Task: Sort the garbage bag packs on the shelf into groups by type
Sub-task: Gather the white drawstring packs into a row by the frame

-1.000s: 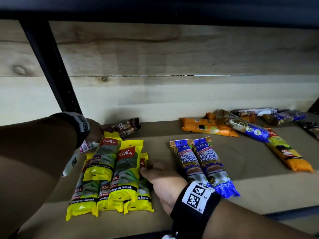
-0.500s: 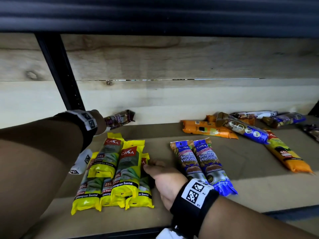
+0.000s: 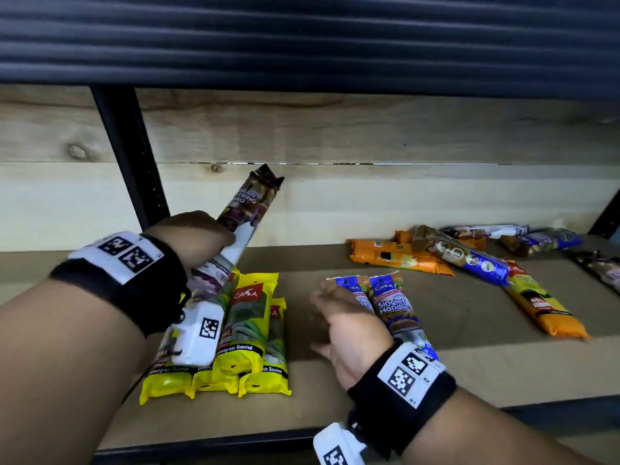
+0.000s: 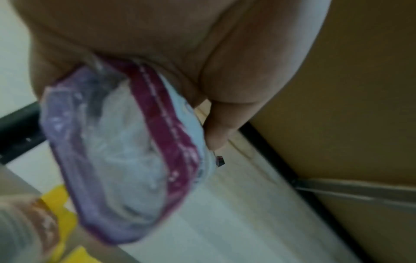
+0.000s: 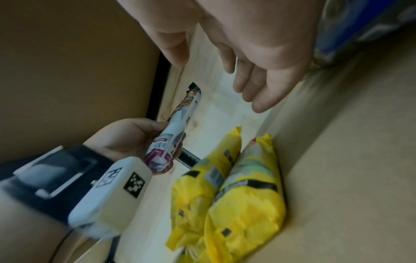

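Observation:
My left hand [image 3: 198, 239] grips a purple and white draw-string bag pack [image 3: 246, 209] and holds it tilted up above the shelf, over the back of the yellow packs [image 3: 250, 330]. The wrist views show the same pack [image 4: 121, 160] [image 5: 173, 131] wrapped by fingers [image 5: 135, 131]. Several yellow packs [image 5: 236, 186] lie side by side at the front left. My right hand [image 3: 339, 317] hovers open between them and two blue singlet-handle packs [image 3: 392, 307], holding nothing; its fingers [image 5: 258, 85] are straight.
At the back right lie mixed packs: an orange one [image 3: 396, 260], a blue and brown one [image 3: 469, 256], an orange-yellow one [image 3: 543, 303] and more behind [image 3: 536, 239]. A black upright post [image 3: 131, 159] stands at the back left. The shelf board's [image 3: 469, 364] front edge is near.
My left hand has lifted the purple pack off the back of the shelf and tilted it upright. My right hand has left the yellow packs and risen a little to the right.

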